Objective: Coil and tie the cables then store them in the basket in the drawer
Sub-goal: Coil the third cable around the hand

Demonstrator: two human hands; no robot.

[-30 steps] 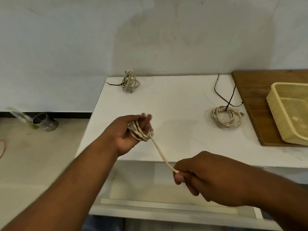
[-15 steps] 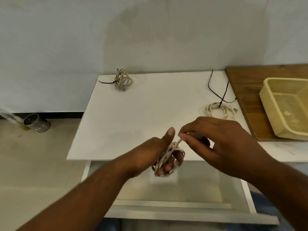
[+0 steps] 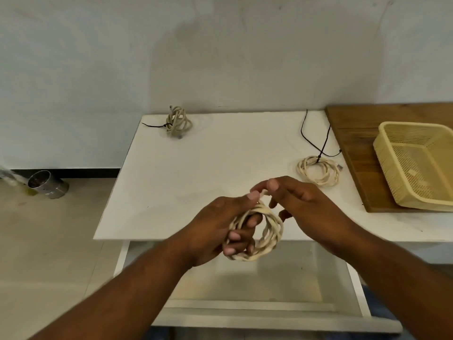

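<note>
My left hand (image 3: pixel 220 227) grips a coil of cream cable (image 3: pixel 268 233) with its fingers through the loops, held over the table's front edge. My right hand (image 3: pixel 301 202) pinches the cable's free end at the top of the coil, against my left thumb. A second cream coil (image 3: pixel 318 171) with a black tie string lies on the white table (image 3: pixel 196 173) at the right. A third tied coil (image 3: pixel 177 121) sits at the back left. The yellow mesh basket (image 3: pixel 392 173) stands on a wooden board (image 3: pixel 353 133) at the far right. The open white drawer (image 3: pixel 257 285) lies below my hands.
A metal can (image 3: pixel 47 184) lies on the tiled floor to the left of the table. A plain wall closes off the back. The drawer front juts out toward me under my forearms.
My right hand has brought the stretched free end up from below and right onto the coil. The coil has widened into a round ring in my left hand.
</note>
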